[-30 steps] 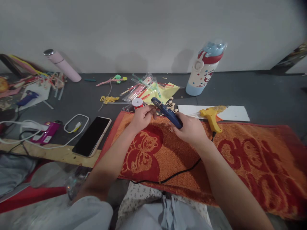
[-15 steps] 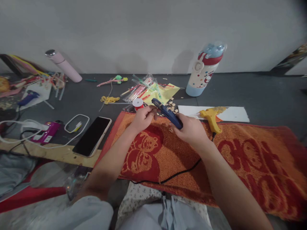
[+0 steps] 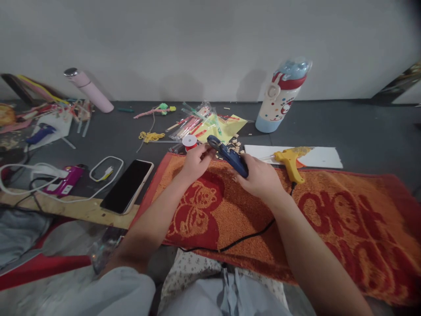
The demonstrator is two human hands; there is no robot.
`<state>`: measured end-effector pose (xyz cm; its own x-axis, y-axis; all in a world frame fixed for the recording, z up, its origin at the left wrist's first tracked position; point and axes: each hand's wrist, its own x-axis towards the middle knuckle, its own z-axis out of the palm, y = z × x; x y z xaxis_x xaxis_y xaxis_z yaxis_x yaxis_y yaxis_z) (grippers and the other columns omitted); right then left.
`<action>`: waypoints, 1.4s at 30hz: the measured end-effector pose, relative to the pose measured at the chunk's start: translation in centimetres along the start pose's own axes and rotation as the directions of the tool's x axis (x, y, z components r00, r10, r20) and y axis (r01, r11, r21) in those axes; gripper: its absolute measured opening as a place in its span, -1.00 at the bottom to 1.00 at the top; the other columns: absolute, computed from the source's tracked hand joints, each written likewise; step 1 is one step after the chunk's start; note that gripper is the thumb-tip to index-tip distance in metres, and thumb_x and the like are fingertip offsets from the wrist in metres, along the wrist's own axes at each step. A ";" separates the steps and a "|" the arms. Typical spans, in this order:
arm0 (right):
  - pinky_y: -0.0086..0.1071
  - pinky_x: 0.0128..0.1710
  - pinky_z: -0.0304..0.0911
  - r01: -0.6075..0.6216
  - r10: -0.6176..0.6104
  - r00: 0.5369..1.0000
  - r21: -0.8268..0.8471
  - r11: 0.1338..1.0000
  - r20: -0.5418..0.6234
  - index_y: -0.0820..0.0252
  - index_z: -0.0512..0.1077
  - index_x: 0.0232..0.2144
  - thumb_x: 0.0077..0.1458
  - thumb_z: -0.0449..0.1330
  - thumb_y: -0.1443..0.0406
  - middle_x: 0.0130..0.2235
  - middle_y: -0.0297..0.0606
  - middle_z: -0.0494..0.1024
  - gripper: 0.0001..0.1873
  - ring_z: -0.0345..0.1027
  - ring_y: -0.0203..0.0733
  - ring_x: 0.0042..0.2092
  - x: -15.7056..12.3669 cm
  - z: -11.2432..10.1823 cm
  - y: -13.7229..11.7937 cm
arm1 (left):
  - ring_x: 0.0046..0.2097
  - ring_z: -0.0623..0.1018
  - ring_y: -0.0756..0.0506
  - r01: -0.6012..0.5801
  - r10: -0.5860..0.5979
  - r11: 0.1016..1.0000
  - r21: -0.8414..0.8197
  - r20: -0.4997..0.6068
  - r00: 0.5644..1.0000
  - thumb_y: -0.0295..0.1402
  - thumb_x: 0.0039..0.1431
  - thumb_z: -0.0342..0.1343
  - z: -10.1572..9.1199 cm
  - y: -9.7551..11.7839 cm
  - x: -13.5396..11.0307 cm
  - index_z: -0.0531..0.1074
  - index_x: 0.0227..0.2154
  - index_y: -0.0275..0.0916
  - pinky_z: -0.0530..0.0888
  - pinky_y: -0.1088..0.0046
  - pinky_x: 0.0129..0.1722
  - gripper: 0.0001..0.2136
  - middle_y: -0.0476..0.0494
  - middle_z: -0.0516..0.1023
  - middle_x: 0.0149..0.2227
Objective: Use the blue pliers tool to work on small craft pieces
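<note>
My right hand (image 3: 263,179) is wrapped round the thick handles of a dark blue hand tool (image 3: 229,156) that looks like a pair of cutters. Its head points up and left, over the far edge of an orange and red towel (image 3: 250,210). Close to that head, my left hand (image 3: 198,160) is closed in a pinch; whatever sits between its fingertips is too small to make out. Small pale wooden bits (image 3: 235,142) lie just behind the tool. Right behind my left hand stands a spool of red thread (image 3: 190,141).
A yellow glue gun (image 3: 291,160) rests on a white strip (image 3: 324,157) at right. Behind stand a tall bottle (image 3: 275,105) and a pink flask (image 3: 94,93). Yellow paper (image 3: 230,128) lies mid-table. At left are a phone (image 3: 127,186) and a purple power adapter (image 3: 67,180) with cables.
Both hands stay almost in place. The blue tool has shifted very slightly to the left, and the whole view has moved a little.
</note>
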<state>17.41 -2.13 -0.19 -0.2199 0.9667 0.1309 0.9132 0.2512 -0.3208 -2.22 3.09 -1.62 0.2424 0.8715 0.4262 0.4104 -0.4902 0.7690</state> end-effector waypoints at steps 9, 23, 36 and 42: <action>-0.17 -0.23 0.29 0.078 -0.073 0.995 0.075 0.994 -0.061 0.35 0.27 0.08 0.09 0.07 0.06 -0.10 0.08 0.53 -0.39 0.45 0.13 -0.17 0.1 0.3 0.5 | -0.40 0.46 -0.02 0.023 -0.020 0.969 -0.248 0.014 1.000 -0.13 0.08 0.16 0.0 -0.2 0.1 0.43 -0.44 -0.28 0.39 0.48 -0.37 -0.73 -0.07 0.47 -0.51; -0.18 -0.21 0.32 0.135 -0.147 0.988 0.216 0.967 0.041 0.33 0.30 0.06 0.08 0.11 0.05 -0.05 0.07 0.52 -0.40 0.45 0.14 -0.13 0.2 -0.1 1.0 | -0.48 0.40 0.08 0.130 -0.098 0.867 -0.480 0.090 0.991 -0.11 -0.14 0.34 -1.3 0.1 0.5 0.48 -0.35 -0.24 0.38 0.57 -0.47 -0.65 0.04 0.38 -0.56; -0.12 -0.19 0.31 0.091 -0.082 0.995 0.165 0.982 -0.058 0.33 0.26 0.08 0.08 0.10 0.05 -0.08 0.09 0.52 -0.39 0.44 0.16 -0.14 0.1 0.5 0.8 | -0.47 0.45 0.01 0.164 -0.148 0.908 -0.387 0.071 0.986 -0.01 -0.11 0.27 -0.8 -0.1 0.7 0.46 -0.51 -0.29 0.38 0.51 -0.43 -0.62 -0.02 0.43 -0.61; -0.02 -0.11 0.30 0.127 -0.102 0.986 0.197 0.972 -0.134 0.35 0.25 0.07 0.09 0.09 0.07 -0.10 0.10 0.49 -0.41 0.40 0.18 -0.10 0.4 1.6 0.8 | -0.55 0.38 0.03 0.126 -0.125 0.973 -0.192 0.018 0.992 -0.09 0.08 0.13 -0.6 0.5 0.3 0.43 -0.64 -0.30 0.31 0.50 -0.46 -0.63 -0.02 0.42 -0.67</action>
<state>17.47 -1.50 -1.88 -0.2638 0.9209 0.2871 0.7921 0.3767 -0.4803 -2.43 3.13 -0.80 0.2045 0.9257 0.3181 0.2613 -0.3648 0.8937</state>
